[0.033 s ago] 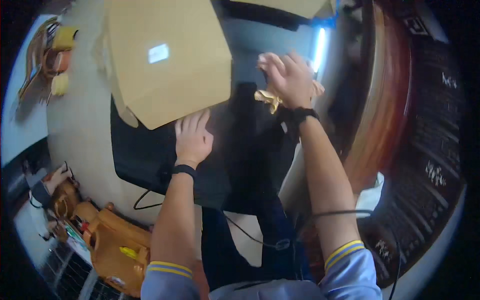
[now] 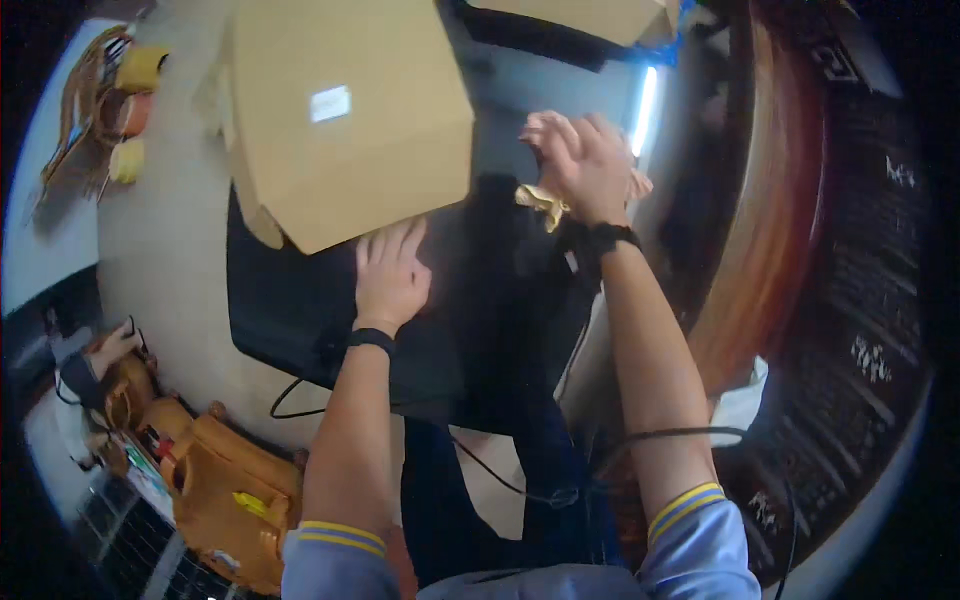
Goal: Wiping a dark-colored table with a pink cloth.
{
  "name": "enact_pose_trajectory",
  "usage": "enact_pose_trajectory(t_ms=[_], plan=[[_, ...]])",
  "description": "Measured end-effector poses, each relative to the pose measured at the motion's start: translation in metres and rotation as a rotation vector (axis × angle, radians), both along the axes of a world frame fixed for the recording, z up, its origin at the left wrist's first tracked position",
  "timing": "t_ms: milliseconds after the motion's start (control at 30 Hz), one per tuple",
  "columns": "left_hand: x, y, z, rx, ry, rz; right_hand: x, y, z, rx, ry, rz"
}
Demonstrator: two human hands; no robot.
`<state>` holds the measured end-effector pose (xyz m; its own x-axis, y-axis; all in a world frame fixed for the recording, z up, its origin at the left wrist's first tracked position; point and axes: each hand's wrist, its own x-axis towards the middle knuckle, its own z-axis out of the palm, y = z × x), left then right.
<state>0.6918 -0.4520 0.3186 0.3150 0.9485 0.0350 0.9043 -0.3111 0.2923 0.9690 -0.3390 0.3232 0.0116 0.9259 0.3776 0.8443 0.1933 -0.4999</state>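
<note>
My left hand (image 2: 393, 278) lies palm down with its fingers stretched out on a glossy black surface (image 2: 285, 290). Its fingertips reach the lower edge of a large tan cardboard box (image 2: 400, 130) with a small white label. To the right, my right hand (image 2: 590, 165) is closed round a crumpled cloth, pressed to the same surface. Pinkish folds of the cloth stick out beside the fingers, and a pale yellow end (image 2: 542, 203) shows below the hand. Most of the cloth is hidden under the palm.
Another cardboard box (image 2: 585, 18) stands at the far edge near some blue plastic. A reddish-brown wooden piece (image 2: 765, 210) runs along the right. At lower left is an orange-brown wooden chair (image 2: 235, 490) with a yellow item on it. A black cable (image 2: 500, 482) hangs near my legs.
</note>
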Motion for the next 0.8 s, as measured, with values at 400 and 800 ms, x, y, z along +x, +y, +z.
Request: enact_pose_trajectory(t_ms=[400, 800], plan=[[-0.075, -0.068, 0.002, 0.416, -0.101, 1.156, 0.016, -0.193, -0.01, -0.192, 0.045, 0.191], [-0.158, -0.131, -0.062, 0.143, -1.365, 2.093, -0.053, -0.277, 0.016, -0.321, -0.211, 0.88]])
